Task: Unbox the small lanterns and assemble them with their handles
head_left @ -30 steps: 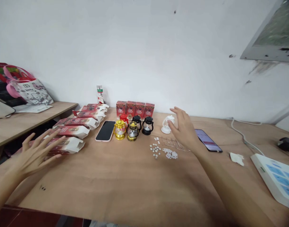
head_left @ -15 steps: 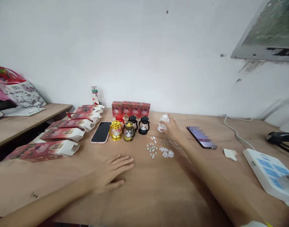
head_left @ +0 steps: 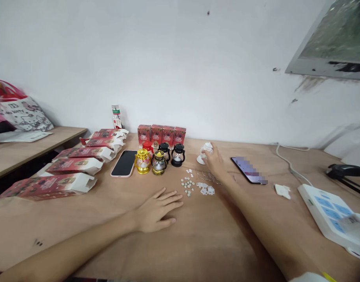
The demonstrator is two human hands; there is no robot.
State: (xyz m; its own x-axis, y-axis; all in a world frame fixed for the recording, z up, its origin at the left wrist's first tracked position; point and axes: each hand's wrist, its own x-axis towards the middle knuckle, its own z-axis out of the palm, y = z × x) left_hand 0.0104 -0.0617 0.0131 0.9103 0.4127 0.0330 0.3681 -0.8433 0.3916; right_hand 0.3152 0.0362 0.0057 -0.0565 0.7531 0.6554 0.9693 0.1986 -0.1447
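My right hand (head_left: 217,163) has its fingers closed round the right side of a small white lantern (head_left: 207,147), which stands upright on the table (head_left: 180,250). Flat on the wood, fingers spread, lies my left hand (head_left: 156,211), holding nothing. Just beyond its fingertips are several small round silvery discs (head_left: 187,182), perhaps button cells, and some white plastic pieces (head_left: 206,188). Thin bent metal wires (head_left: 208,178) lie under my right wrist. Left of these stand a gold lantern (head_left: 142,163), a bronze lantern (head_left: 159,166), a red lantern (head_left: 148,146) and two black ones (head_left: 177,156).
Several red boxes (head_left: 167,137) stand by the wall; opened red cartons (head_left: 74,166) lie at left. One phone (head_left: 124,163) rests beside the lanterns, another (head_left: 248,170) right of my arm. A white power strip (head_left: 324,215) and cable (head_left: 288,162) are at far right.
My left hand has moved right from over the cartons to the middle of the table. My right hand has come down and closed on the white lantern. The view has shifted slightly right.
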